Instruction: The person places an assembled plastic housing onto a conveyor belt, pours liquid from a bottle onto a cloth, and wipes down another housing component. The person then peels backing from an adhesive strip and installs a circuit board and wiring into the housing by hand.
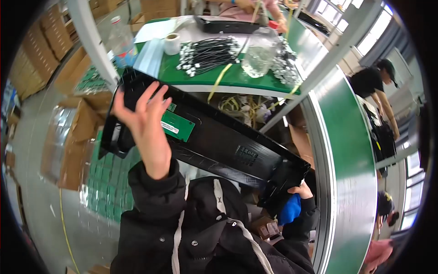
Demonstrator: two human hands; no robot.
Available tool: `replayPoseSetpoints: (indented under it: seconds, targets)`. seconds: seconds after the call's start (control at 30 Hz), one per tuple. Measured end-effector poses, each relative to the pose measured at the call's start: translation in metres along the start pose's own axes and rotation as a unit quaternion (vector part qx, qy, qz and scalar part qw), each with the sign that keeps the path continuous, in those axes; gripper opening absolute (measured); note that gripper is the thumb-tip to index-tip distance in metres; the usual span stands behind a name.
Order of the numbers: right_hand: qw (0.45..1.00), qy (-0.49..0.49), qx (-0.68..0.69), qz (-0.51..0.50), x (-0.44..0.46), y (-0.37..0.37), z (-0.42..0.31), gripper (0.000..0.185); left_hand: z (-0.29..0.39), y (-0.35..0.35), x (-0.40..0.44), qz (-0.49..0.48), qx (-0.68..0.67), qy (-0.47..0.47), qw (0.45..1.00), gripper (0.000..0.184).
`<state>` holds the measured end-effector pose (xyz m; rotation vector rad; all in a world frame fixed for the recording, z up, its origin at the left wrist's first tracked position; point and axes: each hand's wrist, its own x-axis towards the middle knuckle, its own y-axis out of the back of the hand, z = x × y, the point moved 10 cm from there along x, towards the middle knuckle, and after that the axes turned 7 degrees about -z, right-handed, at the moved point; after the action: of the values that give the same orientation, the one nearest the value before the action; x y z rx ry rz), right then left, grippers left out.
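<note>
A long black plastic housing [219, 137] lies tilted across the front of my body, its hollow inner side up and its left end higher. Inside it, towards the left, sits a green circuit board [180, 127] with a white label. My left hand [148, 121] reaches over the left end, fingers spread apart near the smaller green board [172, 107]; whether the fingertips touch it I cannot tell. At the lower right end, my right hand [302, 190] grips the housing's edge, its fingers partly hidden. Something blue, perhaps cloth [290, 210], shows just below that hand.
Ahead, a green bench [200, 81] bears black cables with white connectors [210, 52], a white roll [172, 44] and a clear jug [260, 52]. Metal posts [93, 43] flank me. Bagged green boards [107, 182] and cardboard boxes [80, 141] stand left. Other people work ahead and right.
</note>
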<state>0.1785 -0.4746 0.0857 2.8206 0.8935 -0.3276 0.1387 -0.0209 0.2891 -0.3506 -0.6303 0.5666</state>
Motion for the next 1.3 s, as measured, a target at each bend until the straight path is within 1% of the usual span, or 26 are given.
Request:
replayPoseSetpoints:
  seconds: [0.1,0.2,0.23,0.27,0.3,0.33,0.37,0.4,0.43,0.47,0.5,0.53,0.57,0.67,0.7,0.73,0.8,0.83,0.9,1.0,1.03,1.07,1.13,1.23,1.27,1.3]
  targets:
    - [0.998,-0.013,-0.053,-0.038,0.033,-0.013,-0.005,0.055,0.017,0.047,-0.018,0.065,-0.029,0.010,0.997,0.058]
    - [0.988,0.012,-0.116,-0.103,0.058,-0.029,-0.002,0.055,-0.005,0.099,-0.015,0.084,-0.073,0.072,0.991,0.053]
    - [0.987,0.022,-0.118,-0.105,0.065,-0.033,-0.004,0.053,-0.002,0.120,-0.017,0.132,-0.010,0.056,0.990,0.050]
    - [0.986,0.032,-0.121,-0.107,0.071,-0.038,-0.008,0.051,0.008,0.134,-0.018,0.130,0.114,0.012,0.985,0.056]
    - [0.986,0.041,-0.124,-0.107,0.075,-0.041,-0.010,0.050,0.017,0.151,-0.021,0.154,0.303,0.000,0.940,0.061]
    - [0.979,0.024,-0.156,-0.126,0.077,-0.043,-0.005,0.048,0.025,0.165,-0.027,0.168,0.481,-0.009,0.860,0.067]
    - [0.971,0.008,-0.188,-0.144,0.080,-0.044,0.000,0.047,0.019,0.185,-0.033,0.157,0.592,0.044,0.789,0.072]
    - [0.962,-0.007,-0.219,-0.162,0.081,-0.047,0.005,0.045,0.013,0.208,-0.040,0.139,0.691,0.098,0.703,0.078]
    - [0.964,0.020,-0.214,-0.158,0.083,-0.050,-0.004,0.043,0.007,0.231,-0.048,0.116,0.775,0.151,0.603,0.083]
    - [0.965,0.046,-0.208,-0.152,0.085,-0.053,-0.018,0.041,-0.014,0.256,-0.060,0.066,0.688,0.237,0.683,0.087]
    - [0.960,0.035,-0.232,-0.156,0.088,-0.054,-0.025,0.038,-0.035,0.273,-0.077,0.015,0.584,0.317,0.748,0.092]
    - [0.957,0.045,-0.236,-0.160,0.091,-0.051,-0.024,0.038,-0.056,0.285,-0.095,-0.034,0.464,0.388,0.796,0.097]
    - [0.959,0.049,-0.232,-0.158,0.094,-0.047,-0.021,0.037,-0.080,0.275,-0.109,-0.157,0.260,0.429,0.851,0.113]
    - [0.957,0.063,-0.242,-0.151,0.108,-0.035,-0.010,0.037,-0.071,0.249,-0.115,-0.225,0.189,0.395,0.871,0.126]
    - [0.940,0.084,-0.296,-0.147,0.114,-0.024,0.000,0.038,-0.064,0.240,-0.116,-0.266,0.161,0.356,0.882,0.132]
    - [0.932,0.066,-0.327,-0.142,0.120,-0.021,-0.001,0.043,-0.060,0.232,-0.120,-0.285,0.188,0.341,0.876,0.132]
    - [0.927,0.101,-0.341,-0.116,0.135,0.002,0.013,0.050,-0.054,0.208,-0.122,-0.325,0.246,0.304,0.861,0.132]
    - [0.937,0.082,-0.319,-0.111,0.141,0.004,0.023,0.053,-0.060,0.205,-0.126,-0.307,0.263,0.349,0.845,0.126]
    - [0.955,0.047,-0.276,-0.100,0.150,0.011,0.040,0.058,-0.063,0.201,-0.124,-0.258,0.249,0.350,0.866,0.122]
    - [0.921,0.044,-0.386,-0.027,0.145,0.043,0.048,0.064,-0.063,0.192,-0.118,-0.218,0.253,0.331,0.882,0.117]
    - [0.913,0.055,-0.403,-0.018,0.137,0.042,0.029,0.067,-0.061,0.189,-0.116,-0.209,0.257,0.320,0.887,0.116]
    - [0.917,0.061,-0.390,0.046,0.122,0.055,0.015,0.065,-0.060,0.187,-0.116,-0.208,0.263,0.315,0.888,0.116]
    - [0.897,0.154,-0.376,0.173,0.085,0.058,-0.032,0.066,-0.058,0.180,-0.116,-0.207,0.273,0.305,0.888,0.116]
    - [0.843,0.279,-0.376,0.263,0.049,-0.033,-0.123,0.069,-0.057,0.162,-0.110,-0.216,0.286,0.276,0.892,0.114]
    - [0.834,0.307,-0.376,0.260,0.049,-0.066,-0.133,0.071,-0.058,0.157,-0.106,-0.217,0.279,0.269,0.896,0.114]
    - [0.816,0.311,-0.428,0.233,0.054,-0.102,-0.144,0.070,-0.059,0.152,-0.102,-0.218,0.272,0.260,0.900,0.113]
